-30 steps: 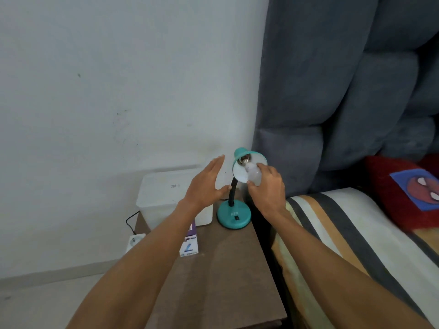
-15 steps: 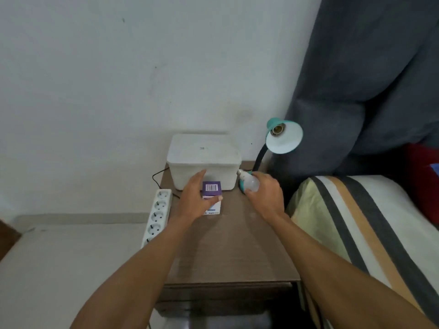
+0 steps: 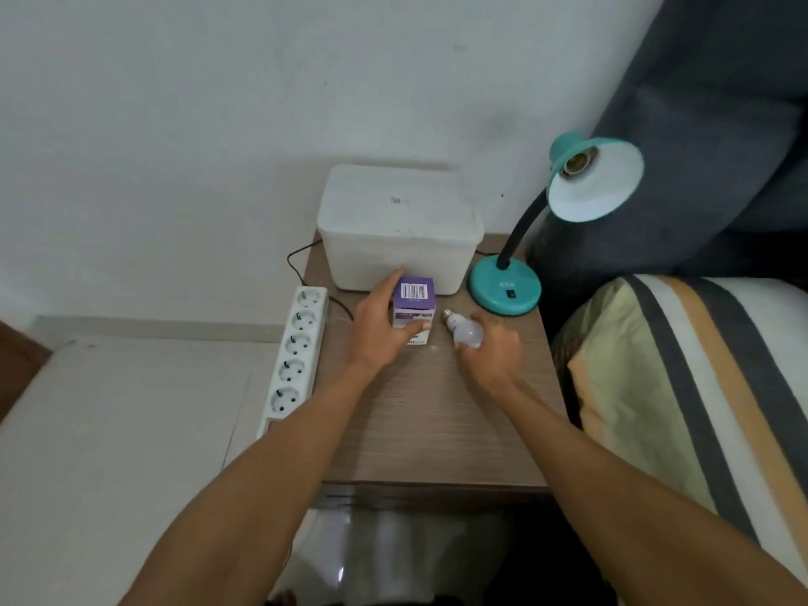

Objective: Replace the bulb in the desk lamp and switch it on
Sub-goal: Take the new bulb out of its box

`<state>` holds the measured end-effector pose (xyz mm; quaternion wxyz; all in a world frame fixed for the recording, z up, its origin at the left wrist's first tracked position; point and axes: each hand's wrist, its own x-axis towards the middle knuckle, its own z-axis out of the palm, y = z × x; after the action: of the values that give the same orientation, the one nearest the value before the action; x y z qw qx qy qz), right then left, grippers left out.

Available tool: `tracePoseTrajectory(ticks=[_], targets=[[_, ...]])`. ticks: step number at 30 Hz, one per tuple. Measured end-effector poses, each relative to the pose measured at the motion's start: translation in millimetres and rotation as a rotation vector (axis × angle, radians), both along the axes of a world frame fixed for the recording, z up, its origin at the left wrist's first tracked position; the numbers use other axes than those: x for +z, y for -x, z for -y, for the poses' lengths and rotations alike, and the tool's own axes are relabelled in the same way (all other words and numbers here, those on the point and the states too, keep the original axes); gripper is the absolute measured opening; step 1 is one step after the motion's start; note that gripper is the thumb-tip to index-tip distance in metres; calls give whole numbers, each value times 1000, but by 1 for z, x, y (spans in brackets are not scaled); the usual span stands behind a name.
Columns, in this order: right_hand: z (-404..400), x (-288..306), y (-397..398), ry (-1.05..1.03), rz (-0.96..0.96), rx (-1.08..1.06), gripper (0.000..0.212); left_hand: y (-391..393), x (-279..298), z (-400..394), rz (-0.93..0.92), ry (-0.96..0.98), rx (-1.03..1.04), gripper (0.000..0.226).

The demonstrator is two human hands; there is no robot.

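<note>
The teal desk lamp (image 3: 505,291) stands at the back right of the wooden nightstand (image 3: 437,424). Its shade (image 3: 605,185) tilts toward me and the socket (image 3: 576,162) inside is bare. A white bulb (image 3: 464,332) lies low on the tabletop with its screw base pointing away to the left. My right hand (image 3: 494,358) curls round its globe end. Left of it, my left hand (image 3: 376,330) grips a small purple and white bulb box (image 3: 413,296) standing upright, thumb on its front and fingers along its left side.
A white lidded plastic box (image 3: 393,229) sits behind the bulb box against the wall. A white power strip (image 3: 297,356) lies on the ledge left of the nightstand, with a black cord. A bed with a striped sheet (image 3: 699,365) and a grey padded headboard (image 3: 708,124) border the right side.
My right hand took the bulb out of the lamp's socket and brought it down to the tabletop. My left hand dropped from beside the shade onto the purple box.
</note>
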<state>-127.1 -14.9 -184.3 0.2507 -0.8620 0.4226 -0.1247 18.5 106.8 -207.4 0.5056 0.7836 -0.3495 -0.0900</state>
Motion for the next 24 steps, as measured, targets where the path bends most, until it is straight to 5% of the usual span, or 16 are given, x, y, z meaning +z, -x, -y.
tracePoseTrajectory(ticks=[7, 13, 18, 24], targets=[[9, 1, -6, 20, -57, 64, 56, -3, -4, 0, 23, 4, 9, 100], [13, 44, -30, 203, 204, 314, 41, -5, -7, -1, 20, 9, -5, 100], [16, 55, -54, 271, 41, 659, 31, -9, -7, -3, 15, 24, -31, 98], [23, 60, -56, 325, -45, 759, 36, -10, -11, -3, 32, 20, -55, 97]])
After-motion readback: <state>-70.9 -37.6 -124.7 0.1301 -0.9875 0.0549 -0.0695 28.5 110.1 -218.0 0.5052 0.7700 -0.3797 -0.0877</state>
